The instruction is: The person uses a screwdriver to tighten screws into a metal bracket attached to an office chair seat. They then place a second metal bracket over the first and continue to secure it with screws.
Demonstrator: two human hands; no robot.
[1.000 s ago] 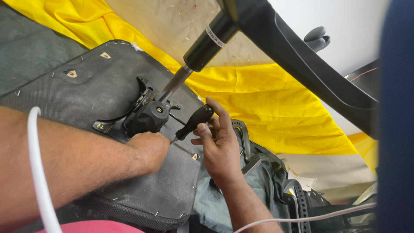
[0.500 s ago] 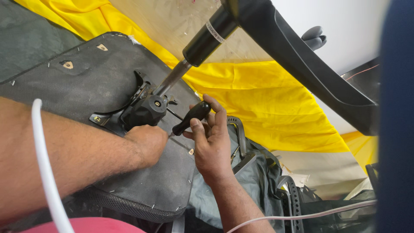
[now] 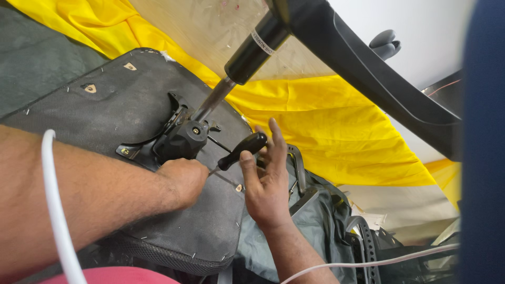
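Hands meet at the underside of an overturned office chair seat (image 3: 94, 115), a dark fabric-covered panel edged with staples that lies tilted across the lower left of the view. The left hand (image 3: 184, 179) is curled into a fist just below the black tilt mechanism (image 3: 184, 138) bolted to the seat; whether it grips anything cannot be told, since the fingers are turned away. The right hand (image 3: 268, 184) is partly open, thumb and fingers spread around the black lever handle (image 3: 243, 150) that sticks out from the mechanism, the thumb touching its underside and the fingers raised behind it. A gas lift cylinder (image 3: 247, 58) rises at a slant from the mechanism toward the black chair base arm (image 3: 368, 73) crossing the top right. Behind lies a yellow cloth (image 3: 326, 121), and grey fabric with straps (image 3: 315, 221) sits beneath the right wrist. A white cable (image 3: 55, 210) runs over the left forearm.
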